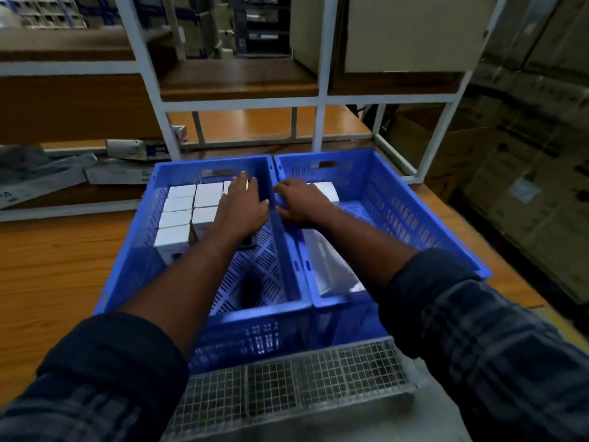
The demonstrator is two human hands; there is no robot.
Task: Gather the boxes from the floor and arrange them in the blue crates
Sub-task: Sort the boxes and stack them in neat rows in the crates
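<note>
Nearest is a wire mesh tray [287, 387], cut off below. Beyond it stand two blue crates, touching. In the left crate [134, 250], the left hand [242, 208] lies flat, fingers straight and together, on the packed white boxes [180, 205] filling its far-left part; the boxes beneath it are hidden. In the right crate [414, 212], the right hand [302, 202] curls its fingers round a single box [328, 189] just beside the shared wall. It is the nearer hand to that box, whose long axis is hard to make out.
</note>
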